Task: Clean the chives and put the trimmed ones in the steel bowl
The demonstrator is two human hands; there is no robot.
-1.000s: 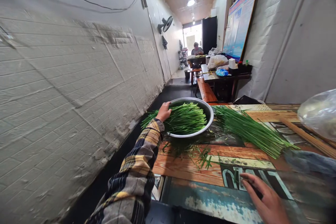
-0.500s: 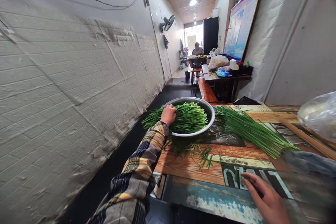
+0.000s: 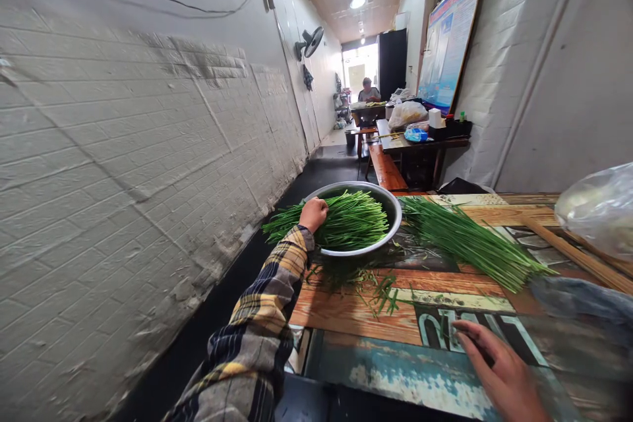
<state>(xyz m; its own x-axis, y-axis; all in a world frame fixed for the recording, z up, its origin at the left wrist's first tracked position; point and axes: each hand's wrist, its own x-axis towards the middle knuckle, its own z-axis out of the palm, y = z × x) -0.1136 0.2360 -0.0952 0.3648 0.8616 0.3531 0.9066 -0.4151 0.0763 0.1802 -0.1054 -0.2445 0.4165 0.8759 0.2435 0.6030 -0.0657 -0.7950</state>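
Observation:
A metal bowl (image 3: 395, 221) stands at the far left of the table, heaped with long green garlic chives (image 3: 361, 217) whose leafy ends hang over its left rim. My left hand (image 3: 313, 214), in a plaid sleeve, lies closed on these chives at the bowl's left side; its fingertips are hidden. Low over the near right of the table is my right hand (image 3: 499, 362), thumb and fingers apart and nothing visible between them. A second bundle of garlic chives (image 3: 475, 244) lies loose on the table, right of the bowl. Short trimmings (image 3: 383, 293) are scattered in front of the bowl.
On the right of the patterned table (image 3: 366, 323) are wooden sticks (image 3: 578, 254), a clear plastic bag (image 3: 601, 211) and a dark plastic bag (image 3: 583, 303). A brick-patterned wall (image 3: 123, 178) runs along the left. Behind stand a bench (image 3: 386, 168), a loaded table (image 3: 395, 135) and a seated person (image 3: 368, 92).
The whole view has shifted slightly, so things sit a little further left. My left hand stays on the chives in the bowl, and my right hand keeps nearly the same pose.

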